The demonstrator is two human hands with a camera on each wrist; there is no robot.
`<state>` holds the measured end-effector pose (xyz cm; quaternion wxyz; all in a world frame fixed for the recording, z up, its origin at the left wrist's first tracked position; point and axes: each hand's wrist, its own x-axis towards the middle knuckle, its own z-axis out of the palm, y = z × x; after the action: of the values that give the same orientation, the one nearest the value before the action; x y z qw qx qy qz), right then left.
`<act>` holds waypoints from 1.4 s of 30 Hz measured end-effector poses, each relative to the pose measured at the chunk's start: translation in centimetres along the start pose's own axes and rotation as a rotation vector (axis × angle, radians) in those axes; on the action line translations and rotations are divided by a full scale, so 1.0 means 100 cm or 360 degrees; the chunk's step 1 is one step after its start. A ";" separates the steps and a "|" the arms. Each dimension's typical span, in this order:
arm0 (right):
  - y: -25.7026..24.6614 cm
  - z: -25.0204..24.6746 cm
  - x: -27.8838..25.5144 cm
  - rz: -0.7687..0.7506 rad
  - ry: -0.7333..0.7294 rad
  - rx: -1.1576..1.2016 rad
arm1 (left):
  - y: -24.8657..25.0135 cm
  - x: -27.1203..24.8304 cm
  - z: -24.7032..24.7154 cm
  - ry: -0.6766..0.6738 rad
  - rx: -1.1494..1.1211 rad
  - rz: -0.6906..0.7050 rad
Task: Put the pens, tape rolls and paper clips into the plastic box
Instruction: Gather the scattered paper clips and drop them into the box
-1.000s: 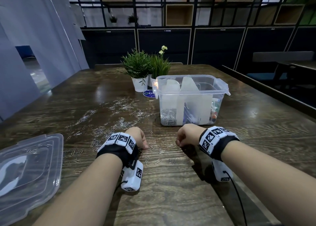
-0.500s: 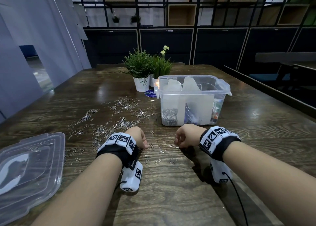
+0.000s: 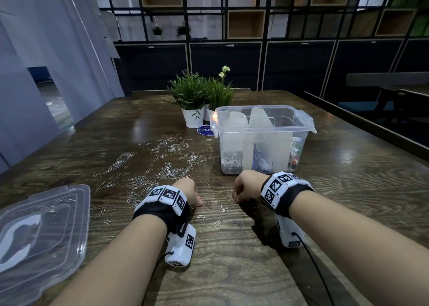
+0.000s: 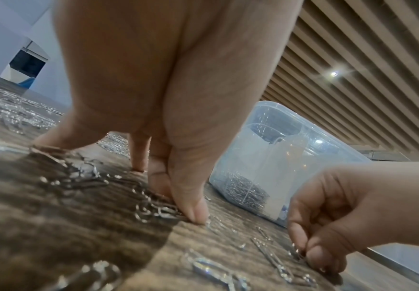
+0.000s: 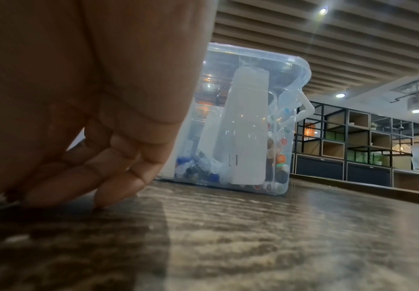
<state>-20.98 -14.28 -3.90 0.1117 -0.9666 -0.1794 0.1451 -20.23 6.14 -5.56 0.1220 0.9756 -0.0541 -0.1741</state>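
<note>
Silver paper clips (image 3: 171, 166) lie scattered over the dark wooden table (image 3: 348, 189), with a few between my hands (image 3: 222, 209). My left hand (image 3: 197, 202) is curled down on the table. Its thumb and fingertips (image 4: 198, 214) pinch a small cluster of clips (image 4: 153, 210). My right hand (image 3: 235, 198) is curled too, and its thumb and forefinger pinch clips (image 4: 300, 256) against the table. Just beyond both hands stands the clear plastic box (image 3: 232, 141), open. It holds a heap of clips (image 3: 232, 164), white dividers and pens with coloured caps (image 5: 277, 155).
The box's clear lid (image 3: 39, 227) lies at the near left edge of the table. Two potted plants (image 3: 192, 97) and a blue round sticker (image 3: 205, 130) sit behind the box. A dark shelf wall (image 3: 232, 50) runs along the back.
My right hand has crept slightly left and down onto the clips. My left hand stays in place on its cluster.
</note>
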 end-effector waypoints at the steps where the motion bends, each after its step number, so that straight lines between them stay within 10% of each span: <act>1: 0.000 0.000 0.000 -0.0006 -0.0005 -0.0024 | 0.000 0.000 0.000 0.0001 0.0001 0.0002; 12: -0.003 -0.005 -0.003 -0.0087 0.0251 0.0062 | -0.001 -0.005 -0.002 0.0103 -0.0106 -0.0074; 32: -0.002 -0.007 0.018 -0.0039 -0.0111 -0.0230 | -0.010 -0.017 -0.024 0.0226 -0.0339 -0.0065; 42: 0.024 -0.013 -0.012 -0.0021 0.0027 -0.0120 | 0.073 -0.009 -0.106 0.1310 -0.0796 0.0505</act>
<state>-20.87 -17.15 -3.04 0.0777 -0.9701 -0.1902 0.1294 -17.75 1.52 6.25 0.3882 0.8840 -0.1057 0.2379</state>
